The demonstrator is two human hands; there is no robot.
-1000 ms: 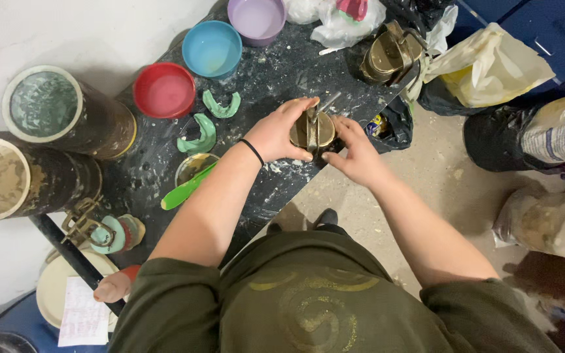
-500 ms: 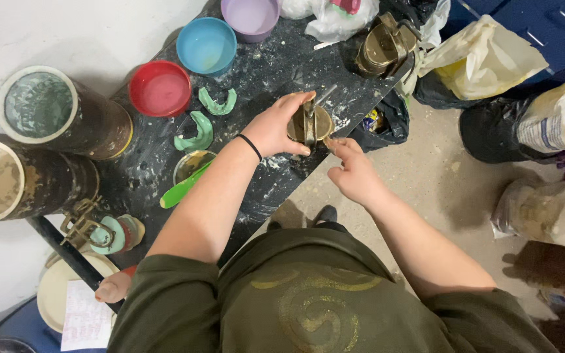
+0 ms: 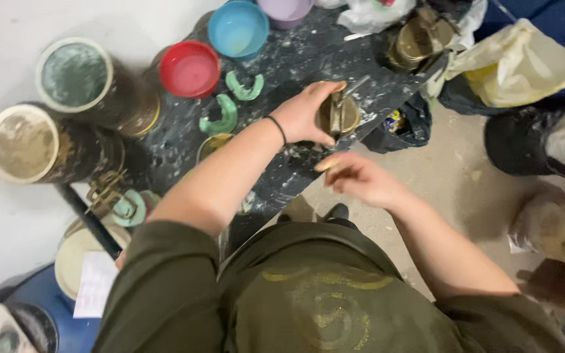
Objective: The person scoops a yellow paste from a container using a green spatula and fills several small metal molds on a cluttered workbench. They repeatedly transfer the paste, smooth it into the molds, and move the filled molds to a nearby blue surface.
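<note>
My left hand (image 3: 305, 114) grips a small round brass-coloured metal piece (image 3: 339, 116) that rests on the black paint-spattered table (image 3: 308, 59); a thin metal rod sticks up from the piece. My right hand (image 3: 359, 178) hovers below and to the right of it, apart from it, fingers loosely curled, motion-blurred, holding nothing I can make out. A black band circles my left wrist.
Red bowl (image 3: 189, 68), blue bowl (image 3: 237, 29) and purple bowl (image 3: 286, 8) stand at the table's far side. Green curved pieces (image 3: 220, 117) lie beside them. Two large paint-crusted cans (image 3: 76, 75) (image 3: 24, 144) stand at left. More brass parts (image 3: 420, 39) and plastic bags (image 3: 518, 65) lie at right.
My right hand has let go of the brass piece and pulled back toward my body. My left hand keeps its hold on the piece.
</note>
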